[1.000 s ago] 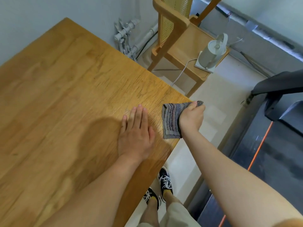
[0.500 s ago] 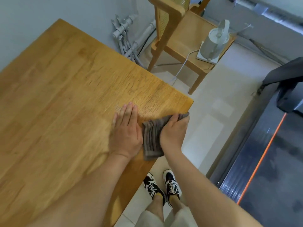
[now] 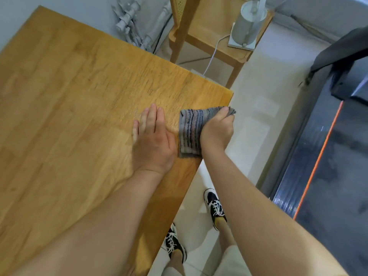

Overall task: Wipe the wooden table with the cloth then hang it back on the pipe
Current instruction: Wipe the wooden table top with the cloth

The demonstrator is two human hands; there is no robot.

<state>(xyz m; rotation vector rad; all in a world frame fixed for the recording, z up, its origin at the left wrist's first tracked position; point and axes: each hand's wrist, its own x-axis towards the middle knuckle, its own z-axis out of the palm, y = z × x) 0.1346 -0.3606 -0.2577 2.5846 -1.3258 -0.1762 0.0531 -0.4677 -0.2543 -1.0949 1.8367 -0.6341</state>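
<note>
i see my left hand flat on the wooden table, fingers straight and together. touching its right side, my right hand grips the striped cloth at the table's edge, knuckles overhanging the floor. a wide stretch of wood runs left of both hands.

Wooden chair against grey wall. White appliance on chair seat. Pale tiled floor under chair. Dark treadmill, orange stripe, right of chair.

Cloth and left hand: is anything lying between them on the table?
Nothing but a narrow strip of bare wooden table separates the left hand from the cloth, which the right hand grips, in the head view.
</note>
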